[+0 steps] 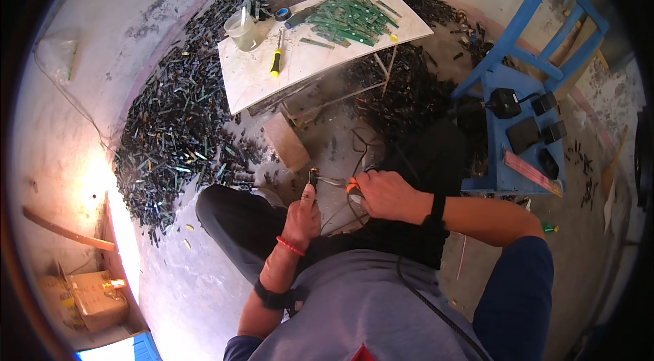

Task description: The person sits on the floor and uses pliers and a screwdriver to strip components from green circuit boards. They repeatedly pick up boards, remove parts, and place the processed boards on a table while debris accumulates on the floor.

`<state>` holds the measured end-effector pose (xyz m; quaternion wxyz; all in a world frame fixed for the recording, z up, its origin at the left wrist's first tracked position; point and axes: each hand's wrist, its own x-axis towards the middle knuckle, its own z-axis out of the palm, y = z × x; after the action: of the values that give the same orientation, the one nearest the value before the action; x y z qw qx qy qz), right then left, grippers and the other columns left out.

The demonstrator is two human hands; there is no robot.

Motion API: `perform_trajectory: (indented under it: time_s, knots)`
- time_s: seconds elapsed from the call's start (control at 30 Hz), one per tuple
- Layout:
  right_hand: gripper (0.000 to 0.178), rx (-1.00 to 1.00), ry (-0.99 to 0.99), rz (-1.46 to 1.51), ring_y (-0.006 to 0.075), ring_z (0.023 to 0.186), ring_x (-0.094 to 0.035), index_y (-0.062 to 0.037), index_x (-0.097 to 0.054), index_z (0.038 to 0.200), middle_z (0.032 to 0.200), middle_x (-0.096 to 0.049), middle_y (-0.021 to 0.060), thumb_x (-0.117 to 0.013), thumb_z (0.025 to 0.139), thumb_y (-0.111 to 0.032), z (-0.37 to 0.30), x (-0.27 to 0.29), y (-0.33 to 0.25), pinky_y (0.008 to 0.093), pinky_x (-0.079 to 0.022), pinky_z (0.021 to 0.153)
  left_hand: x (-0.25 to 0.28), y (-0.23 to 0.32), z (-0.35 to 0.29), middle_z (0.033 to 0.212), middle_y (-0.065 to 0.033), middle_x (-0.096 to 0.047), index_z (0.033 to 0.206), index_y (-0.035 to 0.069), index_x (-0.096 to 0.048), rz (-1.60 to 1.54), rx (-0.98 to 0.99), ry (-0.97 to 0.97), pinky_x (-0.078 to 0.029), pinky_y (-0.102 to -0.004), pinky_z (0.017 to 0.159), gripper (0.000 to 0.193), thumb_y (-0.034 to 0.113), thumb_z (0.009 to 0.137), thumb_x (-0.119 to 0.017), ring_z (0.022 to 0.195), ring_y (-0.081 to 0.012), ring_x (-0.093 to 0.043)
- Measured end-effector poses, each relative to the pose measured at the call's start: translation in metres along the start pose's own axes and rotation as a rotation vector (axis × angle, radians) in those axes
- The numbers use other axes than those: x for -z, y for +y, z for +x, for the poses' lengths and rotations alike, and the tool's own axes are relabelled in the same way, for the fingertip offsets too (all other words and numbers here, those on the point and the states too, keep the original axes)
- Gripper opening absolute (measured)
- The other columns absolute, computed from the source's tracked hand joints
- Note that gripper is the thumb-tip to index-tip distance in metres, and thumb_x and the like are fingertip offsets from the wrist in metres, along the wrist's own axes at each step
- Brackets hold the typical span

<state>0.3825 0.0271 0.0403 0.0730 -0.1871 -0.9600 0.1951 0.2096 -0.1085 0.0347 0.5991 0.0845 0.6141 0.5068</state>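
My left hand [302,221] is closed, thumb up, around a small dark strip-like piece [313,176] with a coppery tip. What the strip is exactly is too small to tell. My right hand [390,195] grips pliers [335,182] with orange handles. Their metal jaws point left and reach close to the dark piece; whether they touch it I cannot tell. Both hands are in front of my lap, between my bent knees. A brown block [286,141] lies on the floor just beyond the left hand.
A low white-topped table [252,92] ahead bears green strips [354,17], a yellow-handled screwdriver [276,61], a tape roll [283,14] and a plastic cup [241,30]. Dark strips [184,129] pile around it. At right, a blue chair [501,82] holds black devices. A cable [436,310] crosses my torso.
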Motion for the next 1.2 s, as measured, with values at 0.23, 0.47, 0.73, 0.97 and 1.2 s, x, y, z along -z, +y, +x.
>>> perform_trajectory:
  time_s: [0.23,0.47,0.73,0.97,1.2]
  knots:
    - [0.014,0.095,0.098,-0.245,0.0246,0.057,-0.055,-0.0013,-0.050,0.082,0.068,-0.054,0.0116,-0.056,0.073,-0.011,0.009,0.000,0.005,0.0335,-0.045,0.050,0.005,0.001,0.005,0.045,0.0071,-0.020,0.054,0.020,-0.023,-0.200,0.141,-0.131,-0.014,-0.0229,0.033,0.056,0.058,0.089,-0.044,0.034,-0.0072,-0.018]
    - [0.012,0.055,0.096,-0.246,0.0258,0.062,-0.056,-0.0015,-0.050,0.081,0.070,-0.054,0.0119,-0.053,0.075,-0.011,0.013,-0.003,0.005,0.0355,-0.045,0.052,0.008,0.000,0.012,0.042,0.0055,-0.018,0.052,0.019,-0.025,-0.248,0.200,-0.118,-0.014,-0.0245,0.032,0.057,0.060,0.088,-0.043,0.032,-0.0089,-0.016]
    - [0.028,-0.102,0.034,-0.025,0.0323,0.069,-0.058,-0.0009,-0.049,0.092,0.079,-0.056,0.0162,-0.062,0.073,-0.016,0.004,0.004,-0.015,0.0404,-0.047,0.061,0.007,0.001,0.004,0.044,0.0062,-0.020,0.053,0.020,-0.023,-0.235,0.151,-0.098,-0.014,-0.0237,0.032,0.057,0.058,0.088,-0.046,0.033,-0.0079,-0.018]
    - [0.028,-0.252,-0.139,0.112,0.0353,0.076,-0.059,0.0018,-0.049,0.094,0.083,-0.058,0.0186,-0.058,0.076,-0.017,-0.005,0.006,-0.025,0.0439,-0.047,0.065,0.002,-0.002,0.001,0.046,0.0072,-0.023,0.054,0.020,-0.024,-0.152,0.107,-0.097,-0.015,-0.0228,0.033,0.056,0.058,0.087,-0.047,0.034,-0.0066,-0.020]
    - [0.030,-0.270,-0.198,0.056,0.0363,0.079,-0.059,0.0035,-0.049,0.096,0.086,-0.058,0.0211,-0.055,0.078,-0.020,-0.008,0.014,-0.032,0.0441,-0.048,0.068,-0.006,-0.004,-0.002,0.047,0.0068,-0.026,0.055,0.019,-0.027,0.021,0.055,-0.037,-0.017,-0.0231,0.032,0.054,0.059,0.087,-0.045,0.034,-0.0059,-0.024]
